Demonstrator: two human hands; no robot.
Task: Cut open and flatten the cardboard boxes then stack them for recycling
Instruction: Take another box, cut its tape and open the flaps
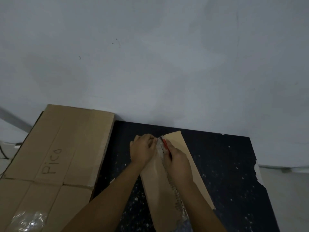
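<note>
Your right hand gripped a red-handled cutter at the taped seam of the narrow box on the table, right of the flattened box; your left hand, pinching the seam just beside the blade, risked a cut if it slipped.

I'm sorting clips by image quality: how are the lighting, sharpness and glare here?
Head view: dim, flat light, soft and grainy throughout; wide-angle bending at the edges; glare on the clear tape on the flattened box; the red-handled cutter in the right hand is too blurred to make out its blade.
</note>
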